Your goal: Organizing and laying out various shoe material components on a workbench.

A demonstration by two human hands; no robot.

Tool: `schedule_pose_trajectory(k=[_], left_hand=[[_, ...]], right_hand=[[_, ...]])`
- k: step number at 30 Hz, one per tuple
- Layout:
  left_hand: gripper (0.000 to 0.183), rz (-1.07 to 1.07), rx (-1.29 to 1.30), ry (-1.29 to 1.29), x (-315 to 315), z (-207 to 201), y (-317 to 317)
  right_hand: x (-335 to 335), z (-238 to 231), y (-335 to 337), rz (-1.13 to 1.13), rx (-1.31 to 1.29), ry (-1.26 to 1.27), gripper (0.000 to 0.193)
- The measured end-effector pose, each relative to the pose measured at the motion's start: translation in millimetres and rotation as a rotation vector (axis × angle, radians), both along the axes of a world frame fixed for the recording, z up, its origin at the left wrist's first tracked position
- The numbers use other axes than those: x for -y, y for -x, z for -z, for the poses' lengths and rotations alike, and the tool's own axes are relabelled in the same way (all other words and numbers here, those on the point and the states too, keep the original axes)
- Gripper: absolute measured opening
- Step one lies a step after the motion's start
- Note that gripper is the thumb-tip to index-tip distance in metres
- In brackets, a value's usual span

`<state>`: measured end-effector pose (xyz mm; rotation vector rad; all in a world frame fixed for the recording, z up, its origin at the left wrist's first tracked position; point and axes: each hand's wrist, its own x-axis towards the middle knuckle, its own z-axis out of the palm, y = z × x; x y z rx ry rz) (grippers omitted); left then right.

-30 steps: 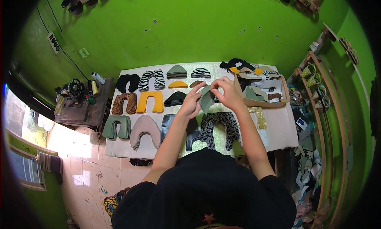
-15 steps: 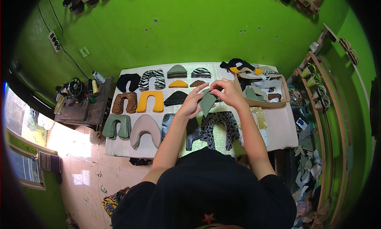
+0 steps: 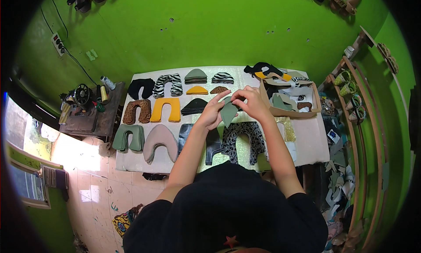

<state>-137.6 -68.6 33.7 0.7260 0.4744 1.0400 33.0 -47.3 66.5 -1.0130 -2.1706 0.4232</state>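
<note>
Green piece point(image 3: 229, 112) in both hands, above the table point(image 3: 312, 143)

My left hand point(image 3: 211, 115) holds its left side, index finger spread; my right hand point(image 3: 249, 101) pinches its upper edge. Left lies a black stack point(image 3: 194, 107); near, a patterned arch point(image 3: 255, 137); right, an open box point(image 3: 289, 114) of scraps.

The head-worn fisheye camera looks down and forward from near the pale rectangular table point(image 3: 310, 141), facing the flat bright-green wall point(image 3: 219, 36).
</note>
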Motion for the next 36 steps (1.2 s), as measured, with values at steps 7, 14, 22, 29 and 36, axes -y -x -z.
schedule_pose_trajectory(k=[7,14,22,29,36], left_hand=[[0.049,0.047,0.171,0.059,-6,5,8],[0.069,0.038,-0.089,-0.011,-17,25,21],[0.054,-0.162,-0.711,-0.033,-56,66,57],[0.019,-0.462,-0.844,-0.037,-146,93,115],[0.020,-0.706,-1.168,-0.209,-211,101,143]], right_hand=[[-1,6,6,0.010,0.024,-0.126,0.012],[-16,24,21,0.094,-0.060,-0.039,0.024],[-78,57,43,0.088,0.018,0.463,0.018],[-173,99,85,0.150,-0.146,0.443,0.015],[-221,113,135,0.377,-0.028,0.462,0.022]])
